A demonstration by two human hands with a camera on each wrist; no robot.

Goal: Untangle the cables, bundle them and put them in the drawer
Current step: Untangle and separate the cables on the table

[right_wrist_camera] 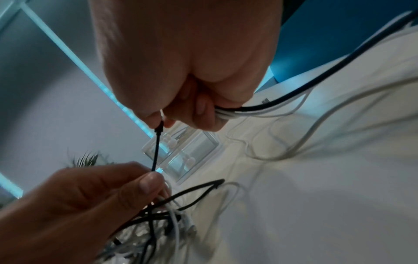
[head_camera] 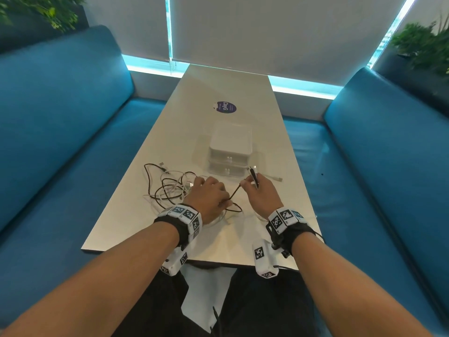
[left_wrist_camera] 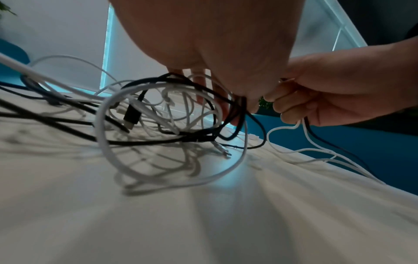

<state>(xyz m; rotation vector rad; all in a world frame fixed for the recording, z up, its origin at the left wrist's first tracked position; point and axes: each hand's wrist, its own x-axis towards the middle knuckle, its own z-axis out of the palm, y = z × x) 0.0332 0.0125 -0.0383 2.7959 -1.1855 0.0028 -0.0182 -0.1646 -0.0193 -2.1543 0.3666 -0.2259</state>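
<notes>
Left grip (head_camera: 211,193) pinching thin black braided cable (head_camera: 235,192); right grip (head_camera: 259,188) clenching its plug end plus white strands. Feed slack leftward, draw free slowly.

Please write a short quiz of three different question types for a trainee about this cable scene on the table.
1. True or false: both drawers of the small white two-drawer box are shut.
2. Which hand holds a gathered group of white and black cable strands while also pinching the thin black braided cable? A) left hand B) right hand C) neither
3. Fill in: the tangle of white and black cables lies on the long white ____.

Key: 1 true; 2 B; 3 table.
</notes>
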